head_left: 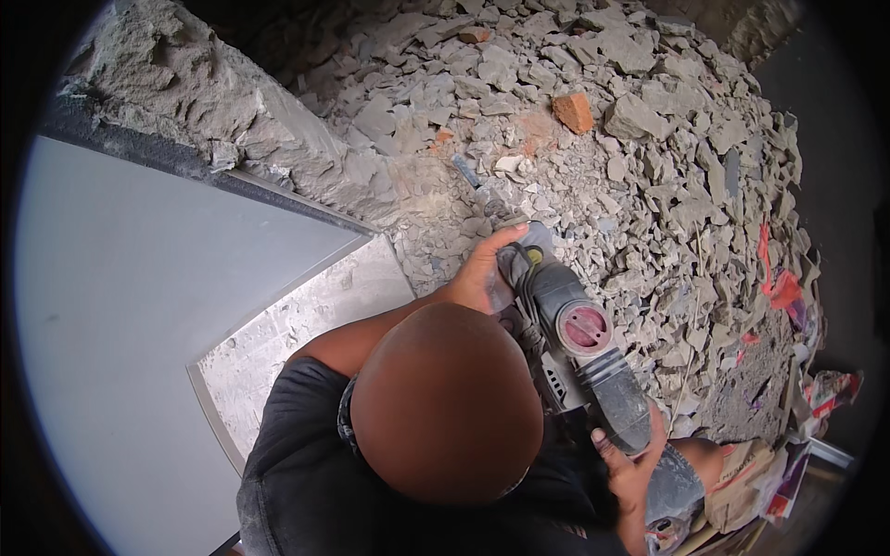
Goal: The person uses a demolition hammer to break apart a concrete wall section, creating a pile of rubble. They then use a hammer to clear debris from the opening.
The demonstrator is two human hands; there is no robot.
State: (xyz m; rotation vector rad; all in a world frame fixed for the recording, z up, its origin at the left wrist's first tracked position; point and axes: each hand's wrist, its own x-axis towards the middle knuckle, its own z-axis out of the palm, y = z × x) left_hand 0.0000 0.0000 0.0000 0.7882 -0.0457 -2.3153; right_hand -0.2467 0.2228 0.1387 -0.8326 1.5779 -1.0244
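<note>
A dusty grey rotary hammer (607, 385) with a round red cap (585, 326) on its housing lies slantwise between my hands. My left hand (484, 269) grips it at the front end, thumb stretched along the top. My right hand (635, 459) is closed around the rear handle, its thumb on the near side. From the front of the hammer a metal bit (465, 172) points up and left, among the rubble by the broken wall foot. Whether the tip touches anything I cannot tell. A large bare rounded shape (445, 398) at the lower middle hides part of the tool's left side.
Broken concrete rubble (667, 232) is heaped ahead and to the right, with an orange brick piece (573, 112) on top. A rough broken wall edge (213, 102) and a smooth grey panel (120, 324) stand left. Torn bags (742, 486) lie at lower right.
</note>
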